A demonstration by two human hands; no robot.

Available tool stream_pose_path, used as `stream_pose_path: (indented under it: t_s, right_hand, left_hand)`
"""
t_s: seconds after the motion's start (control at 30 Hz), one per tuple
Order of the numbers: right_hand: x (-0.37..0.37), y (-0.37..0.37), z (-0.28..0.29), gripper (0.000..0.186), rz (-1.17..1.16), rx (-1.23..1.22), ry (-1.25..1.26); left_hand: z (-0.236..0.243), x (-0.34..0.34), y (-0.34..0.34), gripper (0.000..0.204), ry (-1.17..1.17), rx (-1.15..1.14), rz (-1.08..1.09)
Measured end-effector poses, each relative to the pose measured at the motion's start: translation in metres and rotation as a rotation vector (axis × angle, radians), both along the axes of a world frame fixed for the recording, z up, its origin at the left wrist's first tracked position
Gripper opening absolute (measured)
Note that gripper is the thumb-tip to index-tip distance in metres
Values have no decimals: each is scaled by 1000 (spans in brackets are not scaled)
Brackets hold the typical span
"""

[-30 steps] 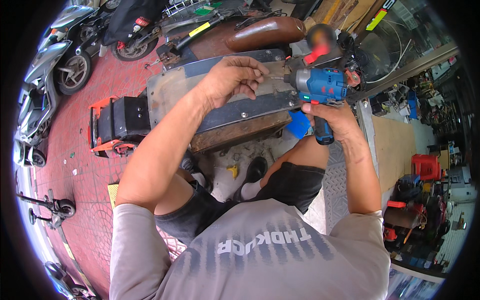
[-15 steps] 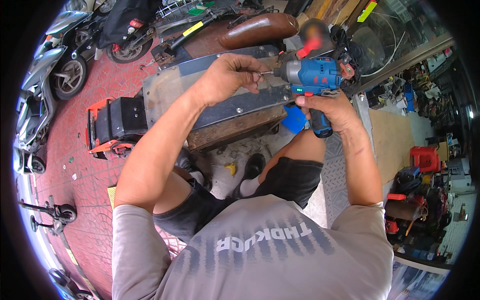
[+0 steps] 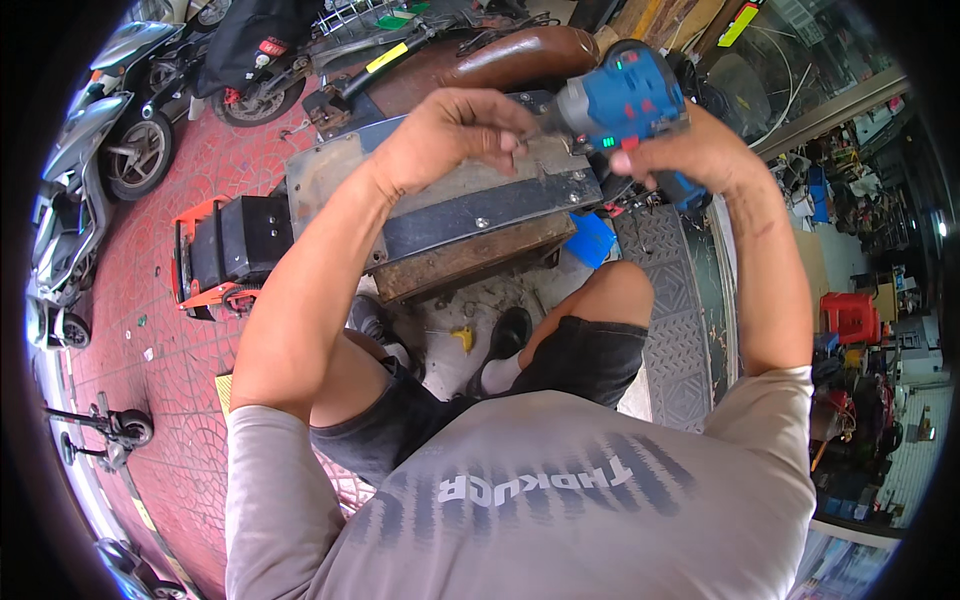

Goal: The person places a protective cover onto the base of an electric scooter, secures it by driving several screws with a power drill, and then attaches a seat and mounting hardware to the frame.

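The right hand (image 3: 708, 160), blurred, is wrapped around the grip of a blue power driver (image 3: 628, 98), its thumb along the near side below the trigger area; the tool is held in the air above the far right corner of a long panel (image 3: 430, 222), its grey nose pointing left. The left hand (image 3: 455, 140) is half curled over the panel's far edge, thumb and fingers bent toward one another beside that nose; whether they pinch anything or touch the tool, I cannot tell. The panel is flat and roughly rectangular, with a worn, dusty tan-grey middle and smoother dark blue-black borders, and round metal screw heads (image 3: 481, 223) dot its near edge. Under it sits a brown, scuffed, box-like support (image 3: 470, 262) with straight edges. Past the panel's far edge lies a glossy brown rounded seat (image 3: 530, 58); a flat, smooth blue piece (image 3: 590, 240) shows just beside the near right corner.
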State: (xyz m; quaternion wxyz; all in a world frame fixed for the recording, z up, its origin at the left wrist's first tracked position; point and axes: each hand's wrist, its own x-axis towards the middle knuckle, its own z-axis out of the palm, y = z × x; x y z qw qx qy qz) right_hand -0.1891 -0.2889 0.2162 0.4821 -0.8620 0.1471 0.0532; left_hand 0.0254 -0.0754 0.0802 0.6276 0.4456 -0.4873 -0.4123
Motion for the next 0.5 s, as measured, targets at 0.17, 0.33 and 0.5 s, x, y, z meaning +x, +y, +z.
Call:
stream_pose_path:
  t_s: [0.17,0.33,0.5]
  right_hand:
    - [44,-5,34,33,52,-390,-97]
    - [119,-39,56,22,162,-701,288]
    - [176,-91,-1,38,258,-876,300]
  left_hand:
    - [-21,19,-40,20,-99,-74,420]
    - [-58,31,-101,26,-308,-10,690]
    - [-78,28,-114,42,-790,161,768]
